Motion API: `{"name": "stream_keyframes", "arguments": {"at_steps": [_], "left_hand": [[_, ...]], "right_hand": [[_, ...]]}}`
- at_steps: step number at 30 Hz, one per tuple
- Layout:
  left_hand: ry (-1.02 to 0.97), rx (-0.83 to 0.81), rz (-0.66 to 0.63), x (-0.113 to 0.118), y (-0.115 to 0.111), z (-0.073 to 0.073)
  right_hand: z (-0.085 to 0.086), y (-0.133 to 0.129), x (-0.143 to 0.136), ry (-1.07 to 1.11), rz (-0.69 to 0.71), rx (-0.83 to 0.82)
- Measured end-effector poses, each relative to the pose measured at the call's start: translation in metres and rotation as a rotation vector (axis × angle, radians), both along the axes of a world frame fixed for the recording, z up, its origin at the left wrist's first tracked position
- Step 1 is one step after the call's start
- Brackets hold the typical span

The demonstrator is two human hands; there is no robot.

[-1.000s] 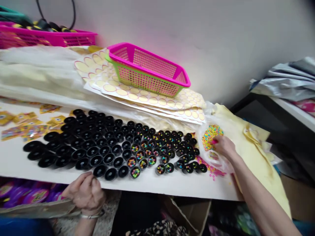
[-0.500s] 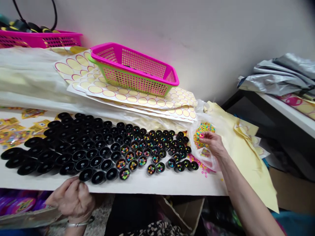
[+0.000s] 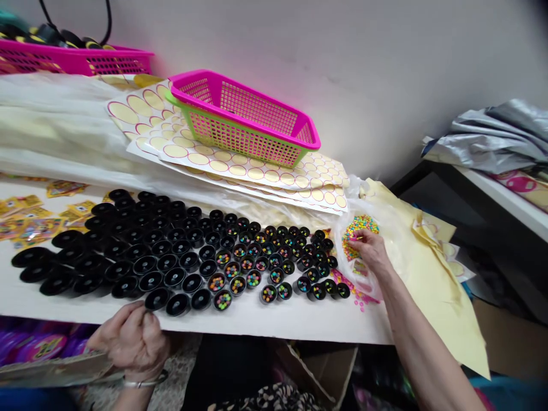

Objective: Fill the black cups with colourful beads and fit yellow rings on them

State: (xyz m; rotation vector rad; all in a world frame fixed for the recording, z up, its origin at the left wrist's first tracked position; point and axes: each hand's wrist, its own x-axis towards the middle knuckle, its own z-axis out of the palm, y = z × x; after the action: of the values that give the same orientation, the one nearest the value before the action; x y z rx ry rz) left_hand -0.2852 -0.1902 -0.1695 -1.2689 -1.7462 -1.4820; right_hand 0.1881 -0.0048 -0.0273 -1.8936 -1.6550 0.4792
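Many small round black cups (image 3: 174,276) cover the white table; those on the right hold coloured beads or candies, while the left ones show none. My left hand (image 3: 132,341) rests at the table's front edge with its fingers curled, its knuckles beside the nearest cups; whatever it may hold is hidden. On the right, my right hand (image 3: 369,249) has its fingers pinched over an open clear bag of small multicoloured pieces (image 3: 363,222). What lies between those fingertips is too small to tell. Pink pieces (image 3: 362,297) are scattered beside the bag.
Behind the cups, a pink basket nested in a green one (image 3: 248,140) stands on sheets with round stickers (image 3: 240,170). Yellow packets (image 3: 38,222) lie at the left. Yellow paper (image 3: 445,297) covers the right side. A shelf with silver bags (image 3: 496,137) stands farther right.
The view has shifted slightly, so the table's contents appear a little farther right. My right hand's fingers have lowered a little toward the coloured pieces. My left hand stays curled at the edge.
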Motion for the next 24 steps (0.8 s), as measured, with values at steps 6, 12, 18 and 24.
{"name": "stream_keyframes", "arguments": {"at_steps": [6,12,18,24], "left_hand": [[0.044,-0.124,-0.013,0.009,-0.008,0.019],[0.071,-0.105,-0.059,0.013,-0.013,0.023],[0.068,-0.102,-0.066,0.014,-0.015,0.026],[0.064,-0.127,-0.051,0.015,-0.016,0.026]], "right_hand": [[0.035,-0.035,-0.063,0.635,0.217,-0.016],[0.057,-0.044,-0.180,0.540,0.696,-0.201],[0.048,-0.024,-0.251,-0.121,1.065,0.039],[0.052,-0.017,-0.276,-0.752,1.187,0.169]]}}
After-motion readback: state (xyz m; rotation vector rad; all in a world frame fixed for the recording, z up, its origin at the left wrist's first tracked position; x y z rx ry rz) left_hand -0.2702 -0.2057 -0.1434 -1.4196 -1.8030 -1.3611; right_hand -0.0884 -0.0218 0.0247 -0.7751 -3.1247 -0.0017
